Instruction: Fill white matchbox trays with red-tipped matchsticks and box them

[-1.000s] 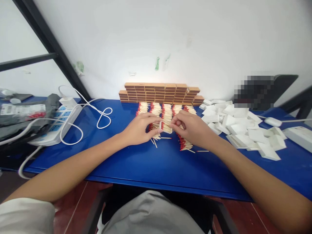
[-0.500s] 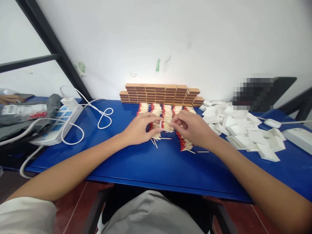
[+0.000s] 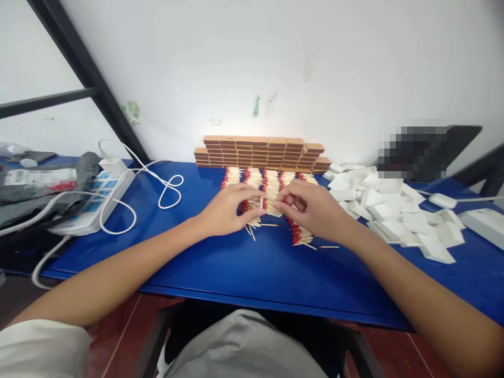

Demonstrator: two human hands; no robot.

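Observation:
My left hand (image 3: 228, 210) pinches the left end of a small white matchbox tray (image 3: 263, 203) between thumb and fingers. Inside the tray lie matches (image 3: 271, 206) with red heads to the left. At the tray's right side my right hand (image 3: 315, 210) has thumb and forefinger closed on matches, its other fingers curled; how many it grips is hidden. Around both hands, several rows of red-headed matches (image 3: 271, 181) stretch back across the blue table (image 3: 236, 268), partly covered by the hands. A few loose matches (image 3: 329, 247) lie in front of the rows.
Stacked matchboxes (image 3: 260, 152) form a low wall behind the rows. A heap of white trays (image 3: 401, 210) lies at right, near a dark, partly blurred object (image 3: 452, 152). At left are a power strip (image 3: 98, 197), white cables (image 3: 169, 184) and a grey plastic package (image 3: 39, 178).
The white tray now shows more of its inside, with matches visible in it. Both hands have stayed almost in place, the right one shifting only slightly.

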